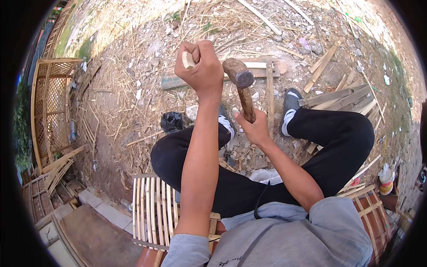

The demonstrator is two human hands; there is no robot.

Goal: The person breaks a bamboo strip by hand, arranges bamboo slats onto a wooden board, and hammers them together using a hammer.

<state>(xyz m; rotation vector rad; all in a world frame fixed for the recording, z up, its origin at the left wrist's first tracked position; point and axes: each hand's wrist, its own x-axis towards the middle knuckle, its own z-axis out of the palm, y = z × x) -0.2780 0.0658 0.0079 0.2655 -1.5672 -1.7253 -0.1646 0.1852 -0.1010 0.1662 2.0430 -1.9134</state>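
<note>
My left hand (202, 71) is raised in front of me, its fingers wrapped round a piece of pale wood (188, 60). One squared end of that wood shows in the fist; its full length is hidden. My right hand (256, 128) grips a hammer (246, 100) low on its rough wooden handle. The dark metal hammer head (240, 73) points up and away, just right of my left wrist, apart from the wood. Beyond both hands, a weathered board (173, 82) lies across the ground, with a narrow wooden strip (270, 89) near its right end.
Between my feet and legs lies debris. A black plastic bag (171, 121) sits by my left knee. Slatted wooden panels (153, 209) flank my seat. Loose planks (347, 98) are piled right, near a bucket (386, 183). A lattice frame (53, 107) stands at left.
</note>
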